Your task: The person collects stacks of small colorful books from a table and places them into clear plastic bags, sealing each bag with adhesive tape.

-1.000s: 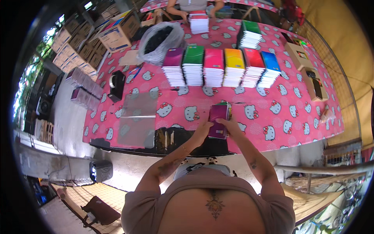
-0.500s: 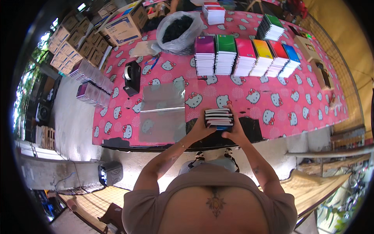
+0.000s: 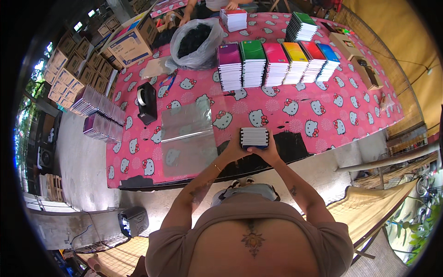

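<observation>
Between my two hands, at the near edge of the table, stands a small stack of spiral notebooks point(image 3: 254, 136), page edges up, with a blue cover toward me. My left hand point(image 3: 234, 148) grips its left side and my right hand point(image 3: 268, 150) its right side, the right thumb across the blue cover. To the left lie clear plastic bags point(image 3: 188, 150), flat on the table. Farther off, a row of notebook stacks point(image 3: 276, 64) has purple, green, pink, yellow, red and blue covers on top.
A black tape dispenser point(image 3: 147, 106) and scissors point(image 3: 170, 82) lie on the left of the pink table point(image 3: 281, 127). Behind them are a bag of black coils point(image 3: 196, 44) and a carton point(image 3: 131, 46). Wrapped notebooks point(image 3: 102, 127) stand at the left edge. Another person's hand point(image 3: 185, 19) shows at the far side.
The notebooks between my hands, uneven before, now sit in a more even stack. My view has shifted slightly, and a person's arms have come into sight at the far side.
</observation>
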Demonstrator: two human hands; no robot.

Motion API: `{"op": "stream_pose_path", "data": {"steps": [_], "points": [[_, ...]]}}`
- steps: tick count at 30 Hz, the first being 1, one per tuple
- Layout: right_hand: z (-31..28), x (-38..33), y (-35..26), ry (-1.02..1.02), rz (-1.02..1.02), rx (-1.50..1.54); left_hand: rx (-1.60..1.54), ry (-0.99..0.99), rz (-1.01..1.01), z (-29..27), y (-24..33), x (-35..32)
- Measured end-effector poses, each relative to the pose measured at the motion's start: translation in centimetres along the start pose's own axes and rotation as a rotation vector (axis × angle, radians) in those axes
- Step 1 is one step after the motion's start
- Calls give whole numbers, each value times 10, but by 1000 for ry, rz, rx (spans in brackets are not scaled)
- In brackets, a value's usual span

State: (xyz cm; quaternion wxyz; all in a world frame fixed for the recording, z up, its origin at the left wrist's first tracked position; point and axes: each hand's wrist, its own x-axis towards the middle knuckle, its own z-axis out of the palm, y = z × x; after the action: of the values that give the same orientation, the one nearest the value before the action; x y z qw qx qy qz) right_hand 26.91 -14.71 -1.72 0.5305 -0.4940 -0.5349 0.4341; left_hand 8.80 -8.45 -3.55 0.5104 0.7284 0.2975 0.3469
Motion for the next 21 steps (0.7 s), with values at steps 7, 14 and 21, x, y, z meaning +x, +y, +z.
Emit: {"op": "stream_pose_path", "data": {"steps": [7,14,21], "points": [[-12,6,16,-48,-102,-38,662,85,101,-18,93,3],[-7,9,34,-30,-112,126,1043,-4,249,26,137,9],[-9,12,21,-51,-119,144,1118,-264,173,3,118,32]]}}
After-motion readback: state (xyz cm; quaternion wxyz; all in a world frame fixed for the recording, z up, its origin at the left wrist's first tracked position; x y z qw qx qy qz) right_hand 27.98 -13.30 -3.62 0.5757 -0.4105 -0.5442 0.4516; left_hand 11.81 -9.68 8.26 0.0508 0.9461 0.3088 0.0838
